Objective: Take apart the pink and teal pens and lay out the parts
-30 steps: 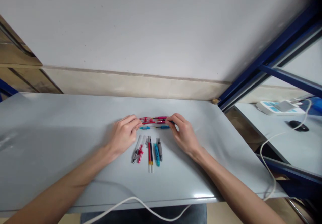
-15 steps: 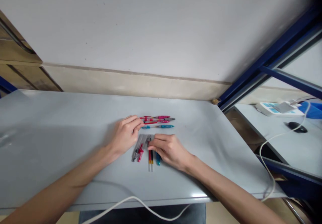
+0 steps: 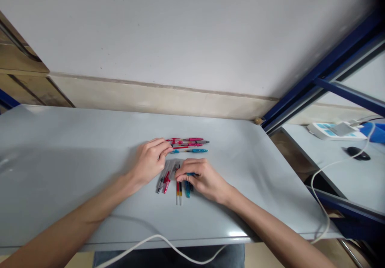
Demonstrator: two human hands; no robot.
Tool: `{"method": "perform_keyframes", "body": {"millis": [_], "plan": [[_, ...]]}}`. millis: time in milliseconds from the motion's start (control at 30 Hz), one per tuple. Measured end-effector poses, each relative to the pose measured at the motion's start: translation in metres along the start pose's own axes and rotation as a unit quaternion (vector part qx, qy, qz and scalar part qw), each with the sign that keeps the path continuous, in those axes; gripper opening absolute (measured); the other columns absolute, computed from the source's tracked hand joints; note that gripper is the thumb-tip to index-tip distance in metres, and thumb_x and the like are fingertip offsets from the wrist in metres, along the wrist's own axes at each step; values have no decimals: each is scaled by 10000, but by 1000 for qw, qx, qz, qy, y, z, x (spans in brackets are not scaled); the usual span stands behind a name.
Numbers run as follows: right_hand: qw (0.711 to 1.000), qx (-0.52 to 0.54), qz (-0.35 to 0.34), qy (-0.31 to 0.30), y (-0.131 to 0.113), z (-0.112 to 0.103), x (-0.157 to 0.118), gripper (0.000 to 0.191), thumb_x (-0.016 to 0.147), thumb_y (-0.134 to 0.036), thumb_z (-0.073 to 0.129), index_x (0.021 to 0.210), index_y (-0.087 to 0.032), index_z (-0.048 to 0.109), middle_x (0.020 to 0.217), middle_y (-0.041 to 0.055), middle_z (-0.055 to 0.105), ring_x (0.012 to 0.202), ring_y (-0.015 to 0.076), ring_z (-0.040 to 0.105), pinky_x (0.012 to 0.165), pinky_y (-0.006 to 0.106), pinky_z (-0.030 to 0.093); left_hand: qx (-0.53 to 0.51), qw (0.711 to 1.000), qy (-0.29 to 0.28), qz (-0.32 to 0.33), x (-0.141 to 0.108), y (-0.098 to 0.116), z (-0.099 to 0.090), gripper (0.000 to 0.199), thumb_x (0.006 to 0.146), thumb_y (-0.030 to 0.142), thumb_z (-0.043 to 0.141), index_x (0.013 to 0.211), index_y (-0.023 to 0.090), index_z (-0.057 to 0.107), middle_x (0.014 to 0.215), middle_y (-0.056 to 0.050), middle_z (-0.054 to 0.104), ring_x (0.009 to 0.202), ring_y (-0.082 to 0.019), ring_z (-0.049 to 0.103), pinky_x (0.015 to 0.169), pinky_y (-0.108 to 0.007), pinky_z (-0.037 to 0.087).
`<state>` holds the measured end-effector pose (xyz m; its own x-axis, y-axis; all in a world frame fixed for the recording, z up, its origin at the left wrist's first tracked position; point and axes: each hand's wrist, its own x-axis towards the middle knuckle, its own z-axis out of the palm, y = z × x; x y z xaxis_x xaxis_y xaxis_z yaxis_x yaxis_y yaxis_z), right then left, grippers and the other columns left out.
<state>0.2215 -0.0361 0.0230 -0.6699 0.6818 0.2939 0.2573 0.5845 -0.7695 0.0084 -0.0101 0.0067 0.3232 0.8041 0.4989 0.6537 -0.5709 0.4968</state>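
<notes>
On the grey table, several pens lie side by side: pink pens at the back and a blue pen in front. My left hand has its fingers pressed together at the left ends of these pens, on a thin red piece. Nearer me, clear barrels with black and red parts lie beside upright-pointing refills and blue pen parts. Over them my right hand pinches a small blue piece, partly hidden by the fingers.
A white cable runs across the front edge and up the right side. Beyond the blue metal frame, another surface holds a black mouse and a white power strip. A wall stands behind the table.
A blue piece now shows between my right fingers, and that hand has shifted slightly. The barrels and refills in front sit slightly farther left. My left hand has barely moved.
</notes>
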Motion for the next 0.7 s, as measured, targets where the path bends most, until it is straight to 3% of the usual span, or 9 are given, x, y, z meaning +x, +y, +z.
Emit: {"method": "perform_keyframes", "body": {"millis": [200,533,600,700], "plan": [[999,3,52,6,0,1,0,114,963,-123,627,987,-198,710,928,34,728,820,166,679,763,302,545,-4,1000,-11,-2,0,0,0,242,975,131,486,775,187,608,781,-12,627,743,-158,572,695,-286,418],[998,-49,27,8,0,10,4,79,958,-240,688,890,-204,704,925,33,655,877,178,634,798,309,520,-3,1000,-15,-4,-1,2,0,239,971,131,479,787,187,621,795,-18,641,761,-163,591,704,-285,434],[997,-50,42,29,0,8,4,78,962,-236,683,893,-199,675,909,25,657,847,171,624,779,297,502,3,1000,-16,0,0,1,1,238,975,138,483,791,187,626,800,-21,645,764,-165,594,702,-287,432],[988,-57,95,109,1,-2,2,85,989,-211,614,905,-196,615,842,6,652,737,148,585,702,274,459,13,1000,-11,8,0,2,1,242,989,162,489,790,187,623,795,-21,644,754,-166,589,694,-291,425]]}}
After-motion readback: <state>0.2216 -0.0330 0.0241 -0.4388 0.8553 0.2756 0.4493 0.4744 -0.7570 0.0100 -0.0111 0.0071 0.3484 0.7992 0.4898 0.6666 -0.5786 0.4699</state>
